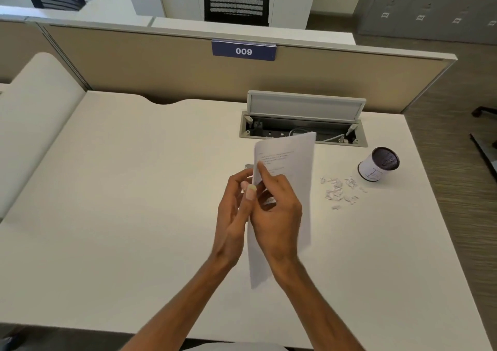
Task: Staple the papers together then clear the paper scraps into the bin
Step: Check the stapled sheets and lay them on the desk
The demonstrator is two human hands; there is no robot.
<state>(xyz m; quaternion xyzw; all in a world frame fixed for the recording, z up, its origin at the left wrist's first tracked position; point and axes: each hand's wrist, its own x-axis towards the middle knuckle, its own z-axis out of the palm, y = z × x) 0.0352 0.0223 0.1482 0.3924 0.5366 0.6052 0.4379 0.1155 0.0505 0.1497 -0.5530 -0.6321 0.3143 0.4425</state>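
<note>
Both my hands hold a set of white printed papers (pixel 290 167) upright above the middle of the desk. My left hand (pixel 234 213) pinches the papers' left edge. My right hand (pixel 274 210) grips the same edge from the front, its index finger lying on the sheet. A small grey object (pixel 248 166), perhaps the stapler, peeks out on the desk just behind the papers; most of it is hidden. A pile of several white paper scraps (pixel 340 190) lies on the desk to the right. Next to the scraps stands a small white bin (pixel 377 163) with a dark mesh inside.
The white desk (pixel 134 189) runs to a tan partition (pixel 161 65) with a blue "009" label. An open cable tray (pixel 304 130) with its lid raised sits at the back, right behind the papers. The desk's right edge drops to carpet.
</note>
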